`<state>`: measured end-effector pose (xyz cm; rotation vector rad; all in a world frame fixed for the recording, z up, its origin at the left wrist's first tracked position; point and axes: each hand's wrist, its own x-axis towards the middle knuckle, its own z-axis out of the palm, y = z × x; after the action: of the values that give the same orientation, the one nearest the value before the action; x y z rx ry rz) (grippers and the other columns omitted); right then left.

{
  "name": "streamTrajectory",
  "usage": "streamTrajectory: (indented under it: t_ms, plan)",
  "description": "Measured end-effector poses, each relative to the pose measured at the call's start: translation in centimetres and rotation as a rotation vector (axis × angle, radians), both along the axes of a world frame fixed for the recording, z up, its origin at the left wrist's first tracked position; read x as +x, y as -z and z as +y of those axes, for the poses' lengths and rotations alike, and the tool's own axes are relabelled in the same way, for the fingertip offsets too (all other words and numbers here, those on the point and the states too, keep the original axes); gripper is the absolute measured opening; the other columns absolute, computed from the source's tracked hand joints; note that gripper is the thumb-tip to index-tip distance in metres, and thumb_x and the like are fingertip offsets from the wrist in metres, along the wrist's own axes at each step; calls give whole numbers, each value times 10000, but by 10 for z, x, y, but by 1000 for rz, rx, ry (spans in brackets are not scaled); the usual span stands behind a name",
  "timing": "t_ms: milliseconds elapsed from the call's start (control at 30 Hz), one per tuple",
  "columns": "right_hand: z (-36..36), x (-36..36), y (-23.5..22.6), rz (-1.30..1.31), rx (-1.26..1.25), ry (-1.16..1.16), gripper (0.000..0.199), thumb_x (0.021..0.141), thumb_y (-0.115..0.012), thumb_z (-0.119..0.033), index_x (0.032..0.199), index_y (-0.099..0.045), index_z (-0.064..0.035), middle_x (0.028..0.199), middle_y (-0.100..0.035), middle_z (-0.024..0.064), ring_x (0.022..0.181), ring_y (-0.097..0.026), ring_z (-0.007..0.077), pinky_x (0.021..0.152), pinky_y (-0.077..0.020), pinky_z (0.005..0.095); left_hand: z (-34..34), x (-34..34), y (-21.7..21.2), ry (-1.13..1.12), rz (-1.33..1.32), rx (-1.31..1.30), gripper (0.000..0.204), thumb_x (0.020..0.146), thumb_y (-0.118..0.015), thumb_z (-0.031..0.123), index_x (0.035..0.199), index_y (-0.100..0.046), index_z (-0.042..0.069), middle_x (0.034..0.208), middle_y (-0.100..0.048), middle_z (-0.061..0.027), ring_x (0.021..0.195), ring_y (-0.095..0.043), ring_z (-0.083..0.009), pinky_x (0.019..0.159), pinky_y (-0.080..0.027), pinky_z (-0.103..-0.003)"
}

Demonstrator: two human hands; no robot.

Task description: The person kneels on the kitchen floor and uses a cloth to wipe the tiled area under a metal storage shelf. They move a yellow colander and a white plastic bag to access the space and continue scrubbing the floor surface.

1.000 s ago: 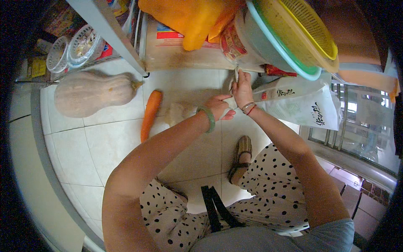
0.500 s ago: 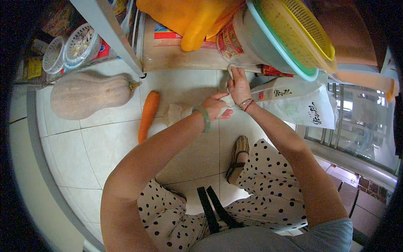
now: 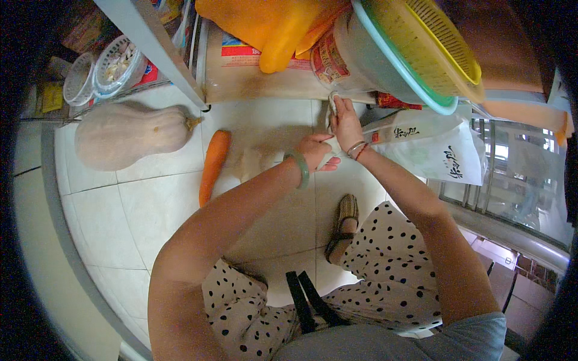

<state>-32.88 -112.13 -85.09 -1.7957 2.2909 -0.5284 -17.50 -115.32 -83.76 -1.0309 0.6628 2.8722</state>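
Observation:
Over the tiled floor my two hands meet on a whitish cloth, crumpled and partly hidden by the fingers. My left hand, below a green bangle, is closed round its lower part. Just above and to the right, my right hand grips the same cloth; a narrow end sticks out past its fingers. To the left lie an orange carrot and a large pale squash on its side. A faint pale crumpled thing by my left forearm is too unclear to name.
A white printed bag stands right of my hands, beside a glass-and-metal frame. Ahead are a cardboard box, an orange cloth and stacked basins. White baskets sit on a shelf far left.
Both hands have shifted slightly right, still on the cloth. The carrot and squash rest where they were.

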Motion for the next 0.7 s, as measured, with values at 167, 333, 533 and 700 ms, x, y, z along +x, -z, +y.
streamTrajectory:
  t_ms: [167,333,533,700]
  plan:
    - [0,0,-4,-140,64,1,462,736,-470,11,1194,-420,-13,1006,-454,203,887,-481,388,752,-436,425,0,1,7,50,42,-15,460,844,-448,77,1299,-380,83,1045,-567,-116,826,-615,-232,712,-540,-363]
    - [0,-12,-10,8,96,-97,451,738,-475,13,1187,-442,-20,1005,-453,197,916,-485,373,774,-434,413,3,4,4,55,39,19,455,854,-444,94,1302,-372,78,1067,-564,-109,849,-614,-220,728,-535,-369]
    - [19,-31,-6,-26,45,-39,467,731,-496,14,1195,-450,1,994,-466,193,913,-494,370,786,-426,402,16,-16,0,71,41,21,474,852,-451,93,1316,-358,91,1063,-564,-117,847,-613,-223,736,-530,-375]
    - [15,-27,4,-131,-25,22,439,737,-477,49,1174,-484,12,879,-467,170,774,-508,324,709,-427,340,14,-18,-1,64,93,37,495,847,-459,91,1328,-342,92,1073,-559,-138,890,-601,-243,766,-520,-388]
